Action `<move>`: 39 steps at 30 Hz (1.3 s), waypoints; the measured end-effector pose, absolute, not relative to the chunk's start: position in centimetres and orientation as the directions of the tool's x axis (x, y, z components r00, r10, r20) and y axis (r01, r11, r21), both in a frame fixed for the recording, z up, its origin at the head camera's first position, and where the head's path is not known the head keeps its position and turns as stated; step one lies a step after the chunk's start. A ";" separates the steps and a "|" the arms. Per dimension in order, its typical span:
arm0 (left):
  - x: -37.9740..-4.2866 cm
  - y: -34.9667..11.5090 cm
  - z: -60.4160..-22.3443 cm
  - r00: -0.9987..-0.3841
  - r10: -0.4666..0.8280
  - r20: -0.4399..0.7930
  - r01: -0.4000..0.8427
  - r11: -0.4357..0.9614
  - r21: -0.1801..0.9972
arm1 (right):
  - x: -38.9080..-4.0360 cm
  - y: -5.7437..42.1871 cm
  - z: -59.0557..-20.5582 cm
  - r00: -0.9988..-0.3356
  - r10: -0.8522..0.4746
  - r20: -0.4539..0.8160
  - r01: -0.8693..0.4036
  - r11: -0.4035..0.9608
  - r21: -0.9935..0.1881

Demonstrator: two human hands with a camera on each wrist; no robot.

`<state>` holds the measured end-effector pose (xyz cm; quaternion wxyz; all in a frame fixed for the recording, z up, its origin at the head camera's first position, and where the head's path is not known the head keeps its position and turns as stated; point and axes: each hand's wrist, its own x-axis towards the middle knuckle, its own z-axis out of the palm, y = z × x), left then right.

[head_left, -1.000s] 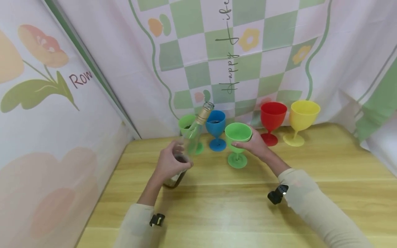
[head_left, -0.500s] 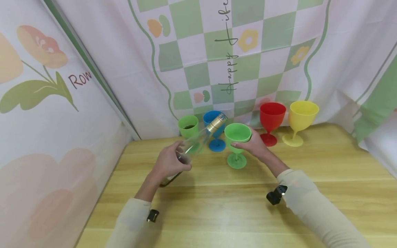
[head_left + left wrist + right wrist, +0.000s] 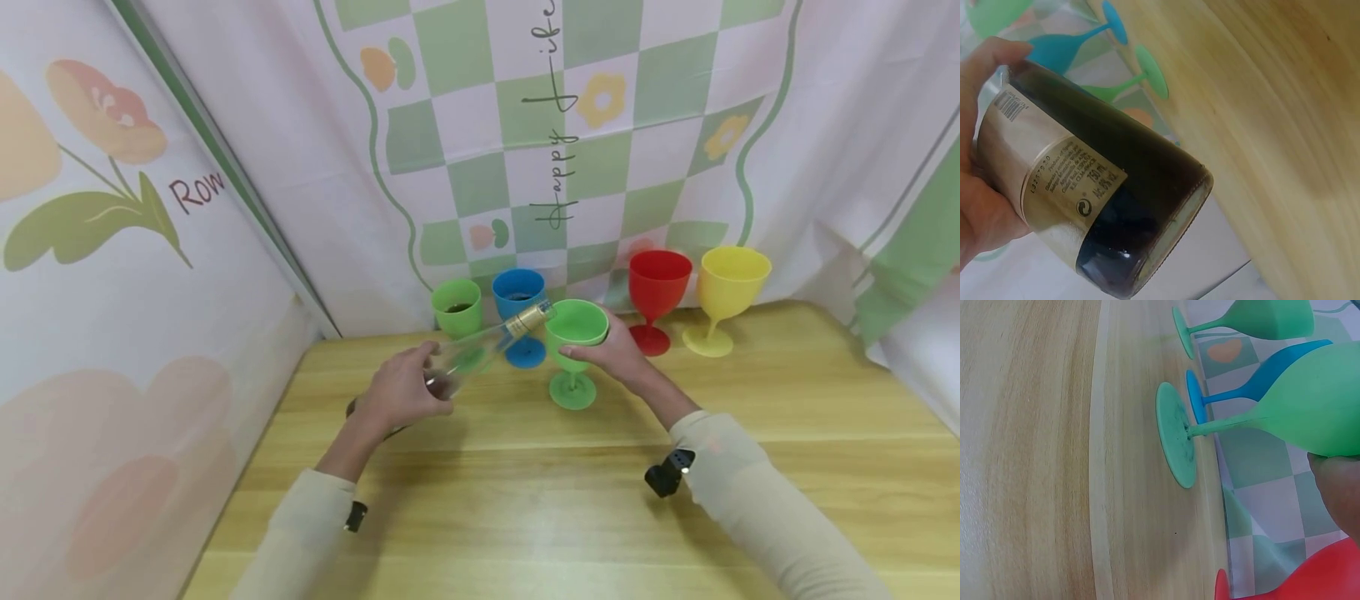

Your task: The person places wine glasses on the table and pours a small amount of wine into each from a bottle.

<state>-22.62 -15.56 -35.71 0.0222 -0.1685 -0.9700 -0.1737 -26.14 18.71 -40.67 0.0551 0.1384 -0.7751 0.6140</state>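
Note:
My left hand [image 3: 405,387] grips a glass wine bottle [image 3: 1110,169] around its body. The bottle, with a cream label and dark liquid inside, leans far over to the right. Its gold-collared neck [image 3: 528,318] points at the rim of a green goblet [image 3: 573,333], the mouth right at that rim. My right hand [image 3: 611,350] holds this goblet by its bowl from the right, thumb across the front. The goblet stands upright, foot on the table. In the right wrist view, part of the right hand shows against the green bowl [image 3: 1316,406].
Behind the bottle stand a lighter green goblet [image 3: 457,298] and a blue goblet [image 3: 519,287], both with dark liquid inside. A red goblet [image 3: 660,283] and a yellow goblet [image 3: 731,279] are to the right. A patterned curtain [image 3: 480,183] hangs along the table's [image 3: 570,500] back edge.
The left hand has tipped the bottle from fairly upright to strongly slanted, its mouth swinging right and down to the green goblet's rim. The right hand and its goblet have stayed in place.

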 end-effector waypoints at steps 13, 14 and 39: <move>-22.9 -15.9 -34.3 -0.931 0.357 0.071 0.364 0.914 0.179 | -26.4 18.8 -41.0 -0.954 -0.157 0.255 -0.285 0.218 -0.933; -22.9 -15.9 -34.2 -0.932 0.356 0.068 0.363 0.916 0.172 | -26.3 18.8 -40.9 -0.954 -0.158 0.257 -0.287 0.219 -0.933; -23.2 -15.8 -32.2 -0.920 0.385 0.066 0.389 0.920 0.057 | -26.3 18.6 -40.7 -0.957 -0.154 0.244 -0.275 0.235 -0.932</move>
